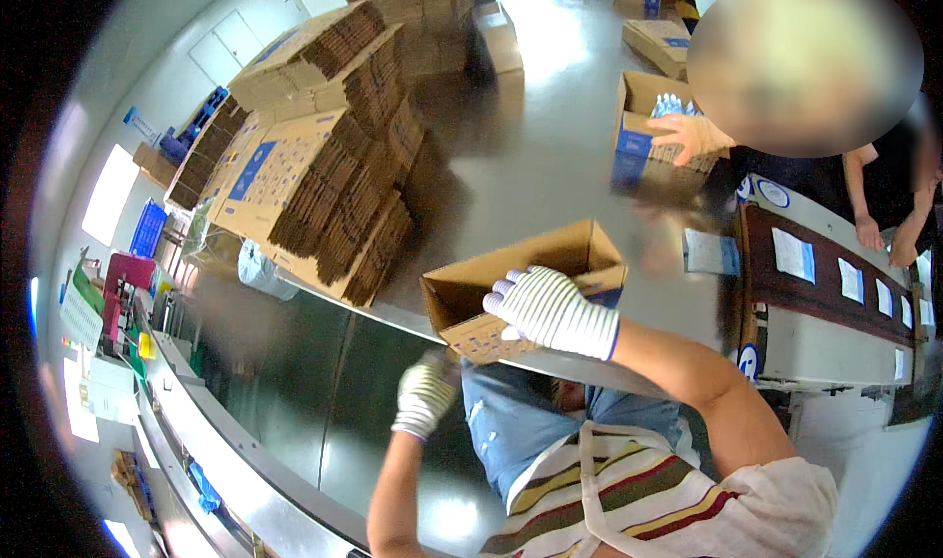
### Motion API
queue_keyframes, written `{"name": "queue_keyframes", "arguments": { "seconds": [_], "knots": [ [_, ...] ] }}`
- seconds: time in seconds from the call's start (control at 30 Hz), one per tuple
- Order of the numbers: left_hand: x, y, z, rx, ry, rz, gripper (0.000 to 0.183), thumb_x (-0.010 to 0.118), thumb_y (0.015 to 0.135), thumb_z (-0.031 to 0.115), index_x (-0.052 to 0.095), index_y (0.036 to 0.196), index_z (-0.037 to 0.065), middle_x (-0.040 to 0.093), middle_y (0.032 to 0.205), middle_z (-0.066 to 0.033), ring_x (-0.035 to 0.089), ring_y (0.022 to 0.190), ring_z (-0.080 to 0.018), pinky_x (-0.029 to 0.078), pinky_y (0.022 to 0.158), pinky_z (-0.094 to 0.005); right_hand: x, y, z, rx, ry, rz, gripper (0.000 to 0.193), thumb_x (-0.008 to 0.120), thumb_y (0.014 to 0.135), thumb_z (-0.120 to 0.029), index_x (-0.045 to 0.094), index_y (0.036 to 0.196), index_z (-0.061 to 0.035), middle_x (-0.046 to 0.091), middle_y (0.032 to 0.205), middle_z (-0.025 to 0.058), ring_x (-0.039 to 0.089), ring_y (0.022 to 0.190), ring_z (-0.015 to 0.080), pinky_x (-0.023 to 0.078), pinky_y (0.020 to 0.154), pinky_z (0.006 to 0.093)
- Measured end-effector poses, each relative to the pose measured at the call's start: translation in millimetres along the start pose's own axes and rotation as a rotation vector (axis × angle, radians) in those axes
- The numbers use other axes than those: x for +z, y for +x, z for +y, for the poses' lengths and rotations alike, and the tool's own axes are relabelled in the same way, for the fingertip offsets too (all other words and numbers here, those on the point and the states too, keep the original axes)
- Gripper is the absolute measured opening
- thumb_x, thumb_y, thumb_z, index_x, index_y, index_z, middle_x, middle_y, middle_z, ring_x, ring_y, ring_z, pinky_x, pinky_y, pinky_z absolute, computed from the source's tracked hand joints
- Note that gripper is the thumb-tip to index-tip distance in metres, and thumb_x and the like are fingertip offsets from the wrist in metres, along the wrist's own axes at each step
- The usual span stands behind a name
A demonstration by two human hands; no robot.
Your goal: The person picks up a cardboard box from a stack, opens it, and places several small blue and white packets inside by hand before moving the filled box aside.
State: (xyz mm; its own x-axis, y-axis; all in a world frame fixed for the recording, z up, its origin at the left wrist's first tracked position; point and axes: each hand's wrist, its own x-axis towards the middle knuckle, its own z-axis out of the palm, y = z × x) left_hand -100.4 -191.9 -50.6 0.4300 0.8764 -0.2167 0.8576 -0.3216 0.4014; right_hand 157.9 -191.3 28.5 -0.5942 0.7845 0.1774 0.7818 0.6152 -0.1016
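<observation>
An open-topped brown cardboard box (526, 260) stands tilted at the near edge of the metal table, just in front of me. My right hand (555, 312), in a white striped glove, grips its near wall, fingers over the rim and thumb on the outer face. Below the box's left end is my left hand (424, 398), gloved alike; its fingers are smeared by motion, so whether they touch the box cannot be made out. No contents show in the visible part of the box.
Tall stacks of flattened cartons (314, 180) rise at the left of the table (550, 136). Across it, a co-worker's hand (688, 138) reaches to an open carton (634, 145) holding blue-white packs. At right, a conveyor belt (820, 281) carries several white-blue packs. A metal counter (211, 411) curves along the left.
</observation>
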Motion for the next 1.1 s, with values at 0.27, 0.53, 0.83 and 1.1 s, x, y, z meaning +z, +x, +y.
{"name": "queue_keyframes", "arguments": {
  "seconds": [0.27, 0.53, 0.83, 1.1],
  "knots": [
    [-76.0, 19.4, 69.4, 0.851, 0.599, 0.237, 0.054, 0.07, 0.067, 0.042, 0.058, 0.105, 0.006, 0.055, 0.12, -0.0127, 0.038, 0.128, -0.0357, 0.024, 0.109, -0.0513, 0.0, -5.7, 28.8, -0.148, 0.083, 0.268, 0.039, 0.057, 0.078, -0.046, 0.06, 0.066, -0.0088, 0.055, 0.065, 0.0061, 0.056, 0.075, 0.024, 0.044, 0.07, 0.0378],
    [-48.0, 44.9, 108.9, 0.864, 0.33, 0.222, 0.022, 0.059, 0.08, 0.031, 0.056, 0.08, 0.009, 0.057, 0.066, -0.0092, 0.06, 0.066, -0.0283, 0.049, 0.069, -0.0398, 26.5, -10.1, 58.5, 0.2, 0.185, 0.632, 0.015, 0.057, 0.082, -0.021, 0.061, 0.086, -0.0073, 0.057, 0.111, 0.0122, 0.047, 0.112, 0.0316, 0.031, 0.105, 0.0463],
    [-26.4, 43.5, 121.4, 0.797, 0.23, 0.566, 0.034, 0.069, 0.072, 0.039, 0.051, 0.062, 0.012, 0.051, 0.055, -0.0073, 0.055, 0.055, -0.0271, 0.044, 0.055, -0.0382, 35.8, -9.2, 49.4, 0.22, 0.445, 0.798, 0.021, 0.048, 0.084, -0.01, 0.058, 0.102, -0.0089, 0.05, 0.126, 0.0116, 0.035, 0.128, 0.0345, 0.027, 0.109, 0.0461],
    [2.2, 54.1, 124.8, 0.788, 0.14, 0.954, 0.015, 0.06, 0.076, 0.024, 0.052, 0.069, 0.014, 0.053, 0.063, -0.0049, 0.056, 0.065, -0.0273, 0.046, 0.073, -0.0409, 57.0, -5.6, 62.1, 0.229, 0.49, 0.968, 0.024, 0.044, 0.09, -0.024, 0.063, 0.087, -0.0093, 0.058, 0.112, 0.0089, 0.043, 0.121, 0.0327, 0.031, 0.105, 0.044]
  ]
}}
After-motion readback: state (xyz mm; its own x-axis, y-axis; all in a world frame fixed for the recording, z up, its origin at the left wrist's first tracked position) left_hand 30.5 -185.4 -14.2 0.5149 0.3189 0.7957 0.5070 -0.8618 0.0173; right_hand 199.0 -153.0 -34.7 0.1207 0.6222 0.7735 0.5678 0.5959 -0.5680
